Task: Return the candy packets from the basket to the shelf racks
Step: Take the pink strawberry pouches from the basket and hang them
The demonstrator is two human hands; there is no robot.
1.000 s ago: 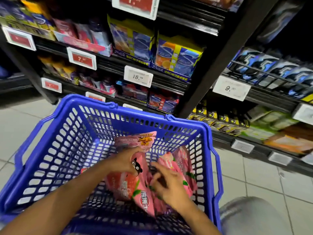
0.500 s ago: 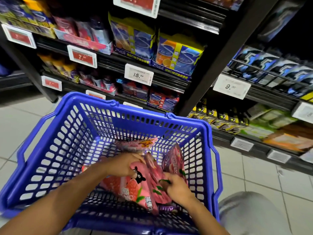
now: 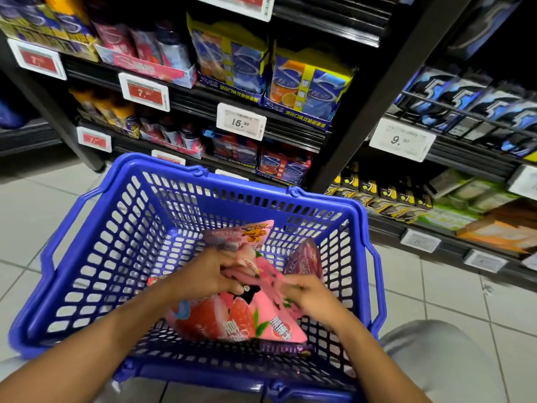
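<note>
Packets (image 3: 241, 312) lie heaped in the near right corner of the basket (image 3: 122, 228), a pink pile with strawberry print on top. One more pink packet stands against the far wall and a purple one (image 3: 305, 257) leans on the right wall. The basket sits low in front of the person, just before the shelves (image 3: 290, 132), so both hands can reach down into it and the racks are close for the return.

The left hand (image 3: 209, 274) presses on the top of the pile, its grip curled and pinching the upper edge of a pink packet. That hold seems meant to gather or steady the heap. The right hand (image 3: 308, 289) comes in from the right side of the pile, fingers bent around the packet edges; blur hides how tightly they close, so I cannot tell whether it has a firm hold. Working from both sides suggests several packets are to be lifted as one bunch.

The shelves beyond are stocked with boxed goods behind price tags (image 3: 241, 122). No packet has left the basket yet, so I judge the pick-up is just starting.
</note>
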